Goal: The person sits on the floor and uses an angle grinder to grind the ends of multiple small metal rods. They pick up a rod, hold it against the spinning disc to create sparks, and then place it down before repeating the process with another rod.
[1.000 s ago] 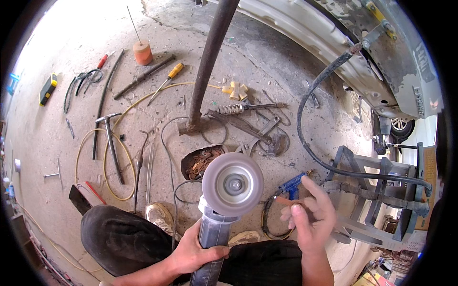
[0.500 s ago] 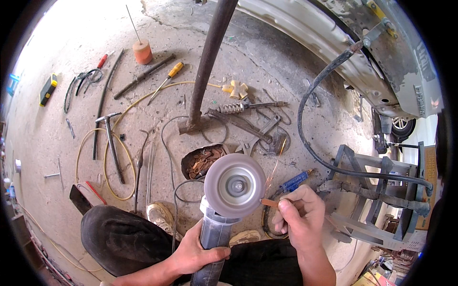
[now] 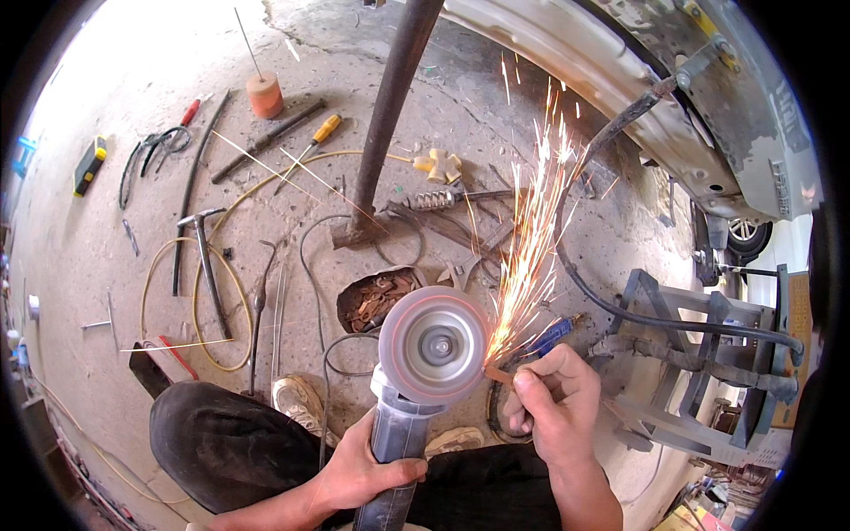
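One left hand [image 3: 367, 465] has its fingers wrapped around the dark body of an angle grinder [image 3: 405, 434]; the tool is presumably heavy and rigid, best gripped by this barrel. Beyond these fingers, and apart from them, the grinding wheel [image 3: 434, 345] faces the viewer. At the wheel's lower right rim, apparently touching it, is the tip of a small rust-brown metal strip [image 3: 500, 376], from which sparks [image 3: 531, 257] fan upward. The strip is probably light and stiff, its ground tip hot, making the opposite end the safer hold. Rightmost, the right hand [image 3: 560, 403] pinches that end, thumb and fingers closed upon it, the tip projecting leftward.
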The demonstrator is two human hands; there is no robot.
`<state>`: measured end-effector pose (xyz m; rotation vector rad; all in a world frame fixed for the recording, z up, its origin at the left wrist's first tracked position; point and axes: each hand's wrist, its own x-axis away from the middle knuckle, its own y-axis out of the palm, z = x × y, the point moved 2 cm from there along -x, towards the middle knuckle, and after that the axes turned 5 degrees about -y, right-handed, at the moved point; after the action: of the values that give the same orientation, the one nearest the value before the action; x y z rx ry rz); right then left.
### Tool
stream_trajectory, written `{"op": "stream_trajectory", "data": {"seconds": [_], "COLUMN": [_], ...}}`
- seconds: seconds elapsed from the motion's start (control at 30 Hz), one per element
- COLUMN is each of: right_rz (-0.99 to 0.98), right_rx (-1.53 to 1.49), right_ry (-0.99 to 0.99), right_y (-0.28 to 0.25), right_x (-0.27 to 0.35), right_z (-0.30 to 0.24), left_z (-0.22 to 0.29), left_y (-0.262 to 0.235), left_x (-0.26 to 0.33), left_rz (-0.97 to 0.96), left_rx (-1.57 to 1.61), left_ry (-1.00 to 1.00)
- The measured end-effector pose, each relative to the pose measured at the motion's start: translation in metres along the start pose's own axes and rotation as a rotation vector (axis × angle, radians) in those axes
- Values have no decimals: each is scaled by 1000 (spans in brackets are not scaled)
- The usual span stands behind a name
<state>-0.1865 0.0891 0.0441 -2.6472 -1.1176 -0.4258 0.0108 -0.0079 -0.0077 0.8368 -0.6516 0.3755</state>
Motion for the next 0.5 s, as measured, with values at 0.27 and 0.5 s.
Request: {"op": "stream_trajectory", "data": {"seconds": [0.27, 0.5], "right_rz": [10, 11], "right_rx": [41, 23], "right_ry": [-18, -7], "right_y": [1, 6], "right_x": [0, -2], "right_z": [1, -1], "left_z": [4, 5], "left_y": [1, 0], "left_x": [2, 1], "left_rz": [23, 33], "left_rx": [2, -12], "left_ry": [-15, -13]}}
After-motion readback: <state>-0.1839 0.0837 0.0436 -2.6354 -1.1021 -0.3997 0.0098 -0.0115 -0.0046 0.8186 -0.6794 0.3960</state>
